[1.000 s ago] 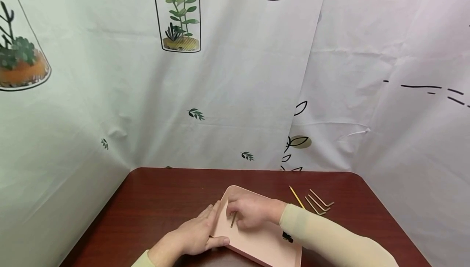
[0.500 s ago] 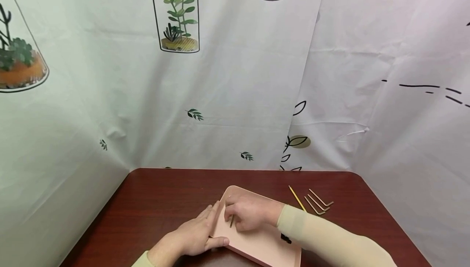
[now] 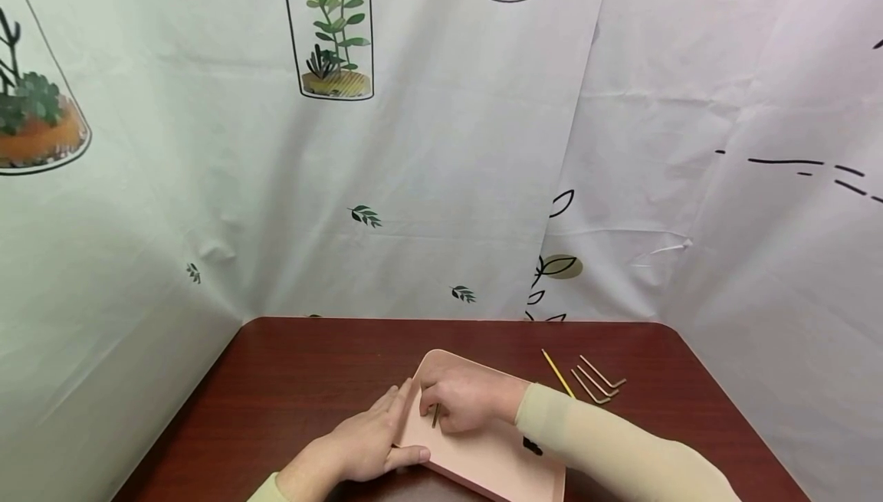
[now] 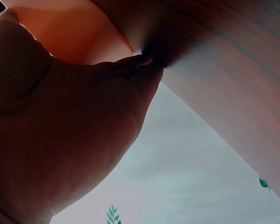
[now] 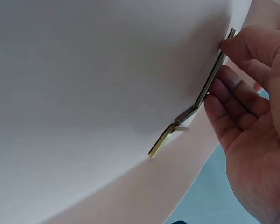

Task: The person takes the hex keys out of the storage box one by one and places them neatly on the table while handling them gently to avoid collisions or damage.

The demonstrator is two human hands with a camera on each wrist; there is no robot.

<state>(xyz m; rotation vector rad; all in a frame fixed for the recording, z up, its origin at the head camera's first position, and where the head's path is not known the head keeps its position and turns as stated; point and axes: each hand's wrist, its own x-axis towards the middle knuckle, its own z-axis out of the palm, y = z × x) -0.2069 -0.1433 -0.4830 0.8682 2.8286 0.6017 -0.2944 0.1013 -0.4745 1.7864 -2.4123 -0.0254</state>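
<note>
A pink rectangular tray (image 3: 493, 460) lies at an angle on the table. My left hand (image 3: 366, 434) steadies it, straight fingers along the left wall and thumb at the near rim. Inside the tray, my right hand (image 3: 469, 401) pinches a brass-coloured hex key (image 3: 435, 416) between thumb and fingers. The right wrist view shows this hex key (image 5: 211, 80) close to the tray floor. A second short brass-coloured piece (image 5: 161, 141) continues from its bent end, with a small stub beside it; whether they are separate keys is unclear. Fingers partly hide the held key.
Right of the tray, several L-shaped hex keys (image 3: 597, 381) lie side by side on the dark red table (image 3: 310, 379). A yellow pencil (image 3: 557, 373) is beside them, partly behind the right sleeve. A small black object (image 3: 532, 447) shows under the right wrist. Patterned curtains surround the table.
My right hand and forearm have shifted slightly left, still pinching the hex key. The left hand and tray look unmoved.
</note>
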